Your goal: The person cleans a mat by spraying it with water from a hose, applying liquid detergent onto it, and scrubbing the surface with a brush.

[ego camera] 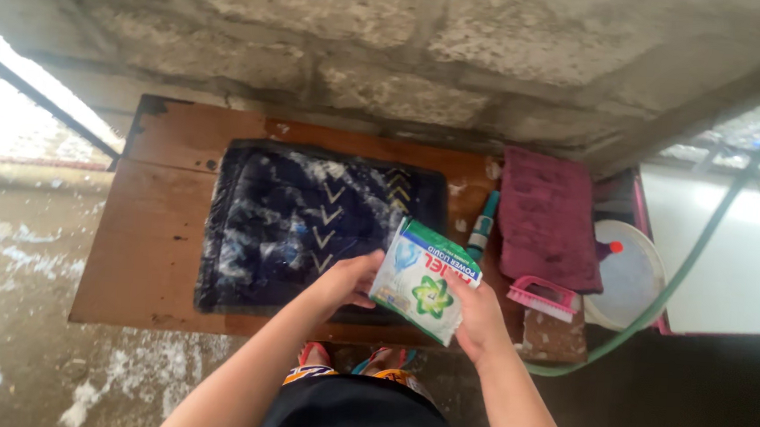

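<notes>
Both my hands hold a white and green detergent sachet (pixel 424 281) above the near edge of a low wooden table (pixel 150 251). My left hand (pixel 348 283) grips its left side and my right hand (pixel 477 314) grips its right side. Under and behind the sachet a dark blue mat (pixel 295 221) with pale arrow marks lies flat on the table, wet and dotted with white foam.
A maroon cloth (pixel 547 216) lies on the table's right end, with a pink scrub brush (pixel 544 296) at its near corner and a teal bottle (pixel 483 225) beside it. A white basin (pixel 630 276) and a green hose (pixel 689 262) are at the right. A rough block wall (pixel 392 45) stands behind.
</notes>
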